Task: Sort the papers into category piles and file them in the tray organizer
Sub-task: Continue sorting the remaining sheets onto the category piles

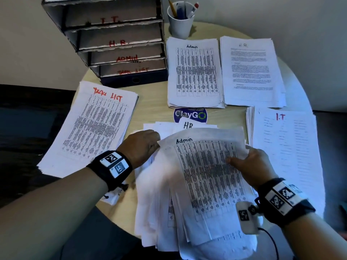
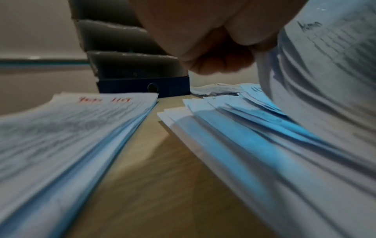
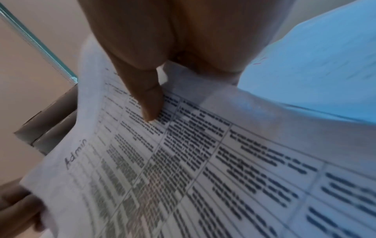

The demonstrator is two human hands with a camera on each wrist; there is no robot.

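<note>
Head view: gridded "Admin" sheet (image 1: 206,175), curled.

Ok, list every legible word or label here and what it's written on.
"I.T." top tray
"H.R." second tray
"ADMIN" third tray
"TASK LIST" bottom tray, smudged
"Task List" left pile
"Admin" far pile
"H.R" far right pile
"I.T" right pile
"ClayGO" sticker
"HR" unsorted sheet
"Admin" held sheet
Printed tables: too blurred.

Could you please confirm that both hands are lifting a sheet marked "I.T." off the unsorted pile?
Not quite: the printed table sheet held by the left hand and right hand is marked "Admin", not "I.T.", as the head view and right wrist view show. The rest holds.
</note>
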